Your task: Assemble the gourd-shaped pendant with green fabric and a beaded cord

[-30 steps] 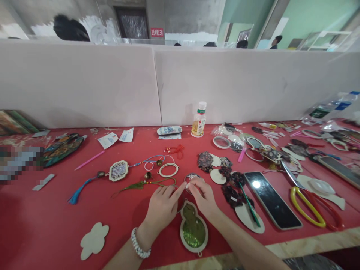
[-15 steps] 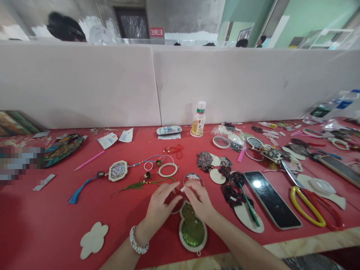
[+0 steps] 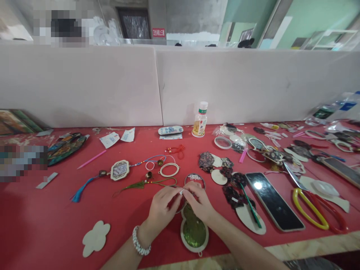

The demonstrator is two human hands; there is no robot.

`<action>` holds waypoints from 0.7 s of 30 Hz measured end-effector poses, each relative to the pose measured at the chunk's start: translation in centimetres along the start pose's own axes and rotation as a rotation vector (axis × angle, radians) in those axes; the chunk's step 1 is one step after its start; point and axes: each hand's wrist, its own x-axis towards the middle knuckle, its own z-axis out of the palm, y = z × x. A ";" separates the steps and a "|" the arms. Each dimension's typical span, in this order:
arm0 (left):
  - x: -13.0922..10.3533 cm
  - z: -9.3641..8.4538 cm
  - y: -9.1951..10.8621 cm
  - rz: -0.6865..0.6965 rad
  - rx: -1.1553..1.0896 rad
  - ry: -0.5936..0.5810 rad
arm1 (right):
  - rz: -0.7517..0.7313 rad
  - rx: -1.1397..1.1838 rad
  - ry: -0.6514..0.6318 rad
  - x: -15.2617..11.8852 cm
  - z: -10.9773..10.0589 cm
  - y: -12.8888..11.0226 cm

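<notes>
My left hand and my right hand meet near the table's front middle, their fingertips pinched together on a tiny white piece. Just below them lies a green gourd-shaped piece with a pale rim, its upper part partly covered by my right hand. Behind my fingers is a round dish of small pale beads. A ring-shaped edge shows partly under my hands. To the left lie a green tassel cord and a pale oval ring.
On the red table, a phone, scissors and dark floral pieces lie right. A bottle stands by the white partition. A flower-shaped piece and blue-tasselled pendant lie left.
My left fingers have closed in toward my right fingertips, and both hands now meet at the tiny white piece. The whole view has shifted slightly.
</notes>
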 end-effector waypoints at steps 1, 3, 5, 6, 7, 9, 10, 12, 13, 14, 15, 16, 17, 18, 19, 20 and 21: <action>0.0 0.0 0.0 0.002 0.008 -0.010 | -0.005 0.000 -0.010 0.0 0.0 0.0; -0.1 0.0 -0.1 0.015 0.031 -0.031 | -0.011 -0.005 -0.026 0.0 0.1 0.2; -0.2 0.1 -0.2 0.037 0.061 -0.043 | -0.014 -0.014 -0.033 0.0 0.2 0.3; -0.3 0.1 -0.4 0.045 0.074 -0.046 | -0.015 -0.016 -0.037 -0.1 0.3 0.4; -0.3 0.1 -0.5 0.048 0.083 -0.044 | -0.016 -0.016 -0.042 -0.1 0.3 0.4; -0.3 0.2 -0.6 0.042 0.099 -0.035 | -0.020 -0.012 -0.057 -0.1 0.4 0.5; -0.3 0.2 -0.6 0.035 0.109 -0.028 | -0.022 -0.010 -0.060 -0.1 0.4 0.5; -0.3 0.1 -0.6 0.025 0.130 -0.014 | -0.022 -0.006 -0.058 -0.2 0.4 0.5; -0.3 0.1 -0.6 0.025 0.137 -0.011 | -0.022 -0.004 -0.057 -0.2 0.4 0.5; -0.3 0.1 -0.5 0.029 0.142 -0.010 | -0.020 -0.003 -0.057 -0.2 0.4 0.5; -0.3 0.1 -0.5 0.035 0.144 -0.010 | -0.019 0.000 -0.059 -0.2 0.4 0.5; -0.3 0.1 -0.5 0.043 0.146 -0.008 | -0.017 0.003 -0.062 -0.2 0.4 0.5; -0.2 0.0 -0.5 0.050 0.150 -0.004 | -0.013 0.006 -0.066 -0.2 0.4 0.5; -0.2 0.0 -0.5 0.056 0.156 0.001 | -0.009 0.009 -0.068 -0.2 0.4 0.5; -0.2 0.0 -0.5 0.063 0.163 0.008 | -0.004 0.010 -0.070 -0.2 0.4 0.5; -0.2 0.0 -0.5 0.074 0.169 0.013 | -0.001 0.009 -0.072 -0.2 0.4 0.5; -0.3 0.0 -0.5 0.089 0.172 0.019 | 0.001 0.005 -0.075 -0.2 0.4 0.5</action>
